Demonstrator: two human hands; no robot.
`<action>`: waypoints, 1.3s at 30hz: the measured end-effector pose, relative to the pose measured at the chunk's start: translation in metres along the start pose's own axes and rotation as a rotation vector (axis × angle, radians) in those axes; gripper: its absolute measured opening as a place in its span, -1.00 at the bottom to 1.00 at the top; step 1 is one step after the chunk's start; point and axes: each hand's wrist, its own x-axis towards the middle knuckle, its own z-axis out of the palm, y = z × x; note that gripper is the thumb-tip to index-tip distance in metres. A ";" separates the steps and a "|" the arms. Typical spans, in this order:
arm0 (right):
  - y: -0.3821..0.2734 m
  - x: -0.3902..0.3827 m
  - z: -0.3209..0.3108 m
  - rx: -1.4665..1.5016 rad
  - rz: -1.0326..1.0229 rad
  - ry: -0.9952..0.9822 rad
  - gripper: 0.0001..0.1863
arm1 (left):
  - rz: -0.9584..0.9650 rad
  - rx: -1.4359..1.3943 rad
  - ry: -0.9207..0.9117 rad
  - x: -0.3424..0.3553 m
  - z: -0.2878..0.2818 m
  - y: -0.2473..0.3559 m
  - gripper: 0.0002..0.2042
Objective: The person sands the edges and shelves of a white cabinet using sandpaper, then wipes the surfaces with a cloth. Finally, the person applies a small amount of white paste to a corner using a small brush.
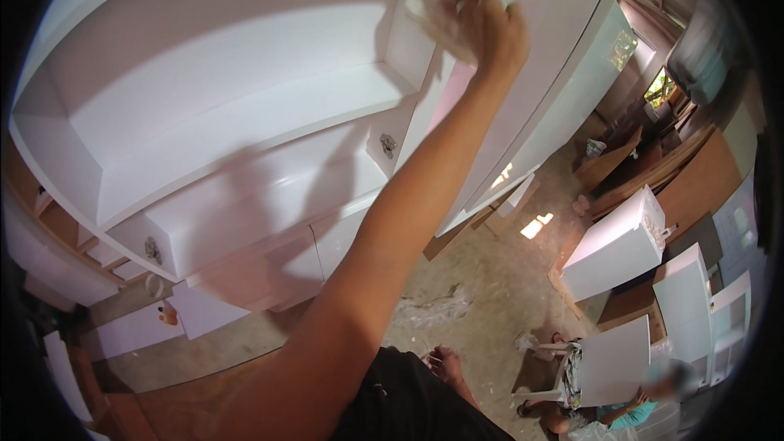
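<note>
A person's right hand (478, 12) is raised high toward the top of the view, its forearm rising from the lower edge across the middle of the picture. The fingers are curled closed around a pale, crumpled cloth or sheet of paper (429, 0), too blurred to tell which, and press it against the upright inner side of a large white cabinet (212, 90). The left hand is not in view. The cabinet fills the upper left: it has a deep open shelf (245, 126) just below the hand, and beneath that a row of white drawer fronts, two of them with small metal handles (388, 145). The raised arm crosses in front of the cabinet's lower doors and hides part of them. To the right of the hand a tall white panel (563, 73) leans close beside the cabinet. Below lies a rough concrete floor (490, 278) with a scrap of clear plastic sheeting (429, 310) on it, near the person's bare foot (445, 363). Farther right stand several smaller white cabinets (612, 249), well apart from the big one. At the lower right another person (629, 408) sits on the floor behind a white board (612, 359). Bare wooden framing (57, 224) shows at the left edge.
</note>
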 end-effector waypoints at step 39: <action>0.059 -0.035 0.009 0.057 -0.028 0.145 -0.65 | -0.004 0.262 -0.153 0.034 -0.037 -0.039 -0.45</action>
